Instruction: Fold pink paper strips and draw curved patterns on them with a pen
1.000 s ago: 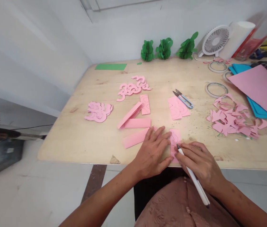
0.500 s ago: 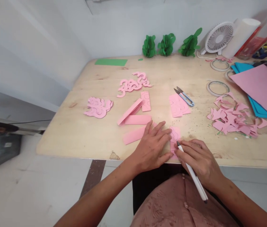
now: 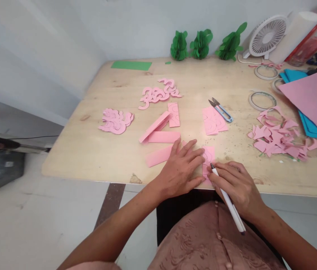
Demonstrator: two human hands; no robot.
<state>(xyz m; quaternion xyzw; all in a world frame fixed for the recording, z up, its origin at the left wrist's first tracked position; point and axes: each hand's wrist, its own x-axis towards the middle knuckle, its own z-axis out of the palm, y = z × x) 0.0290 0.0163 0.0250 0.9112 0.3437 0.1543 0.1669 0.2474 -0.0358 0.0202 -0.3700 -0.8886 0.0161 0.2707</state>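
My right hand (image 3: 238, 185) grips a white pen (image 3: 229, 202), its dark tip at the right side of a small pink paper strip (image 3: 208, 155) by the table's front edge. Curved lines are drawn on that strip. My left hand (image 3: 181, 168) lies spread over the strip's left edge, fingertips and thumb touching it. Partly under the left hand is another pink strip (image 3: 158, 155). Just beyond lie a flat strip (image 3: 164, 137) and a folded pink strip (image 3: 156, 126). Blue-handled thread snips (image 3: 222, 110) rest on pink pieces marked with curves (image 3: 211, 122).
Cut pink curls (image 3: 158, 93) and a second pile (image 3: 116, 121) lie to the left. Pink scraps (image 3: 279, 137), tape rolls (image 3: 263, 100) and pink sheets (image 3: 313, 97) over blue ones occupy the right. Green paper figures (image 3: 200, 45) and a white fan (image 3: 268, 35) stand along the wall.
The view has tilted slightly, so the table sits a little higher in the picture. Both hands keep their places on the strip; the pen tip has barely shifted.
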